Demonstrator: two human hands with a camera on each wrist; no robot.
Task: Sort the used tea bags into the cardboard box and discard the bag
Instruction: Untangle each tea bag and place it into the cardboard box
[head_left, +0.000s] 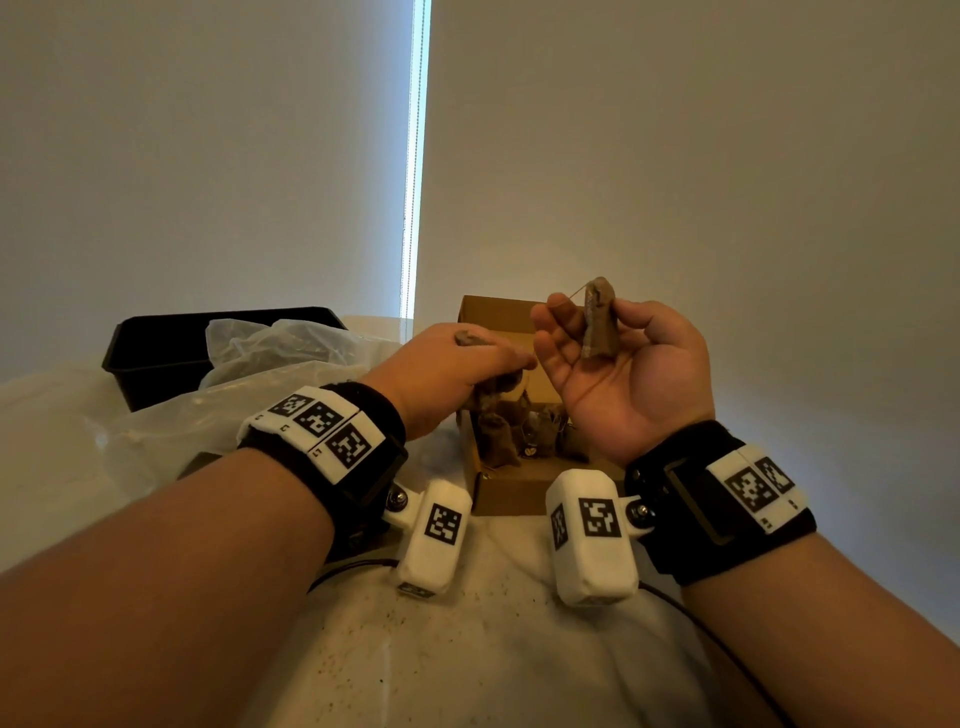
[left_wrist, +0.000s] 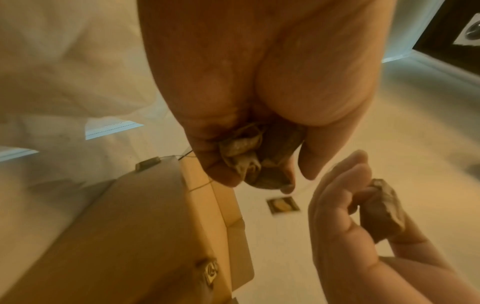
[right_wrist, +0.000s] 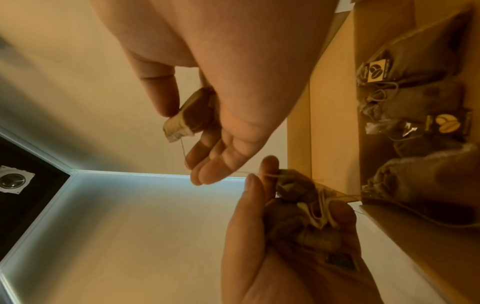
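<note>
An open cardboard box stands mid-table with several brown used tea bags inside. My left hand hovers palm down over the box's left side, gripping a clump of tea bags with loose strings. To its right, my right hand is raised palm up. It pinches a single tea bag upright between thumb and fingers. In the right wrist view a thin string runs from that tea bag toward the left hand's clump.
A crumpled clear plastic bag lies at the left, spilling out of a black bin at the back left. The table has a pale cover speckled with tea crumbs. A dark cable crosses the near side.
</note>
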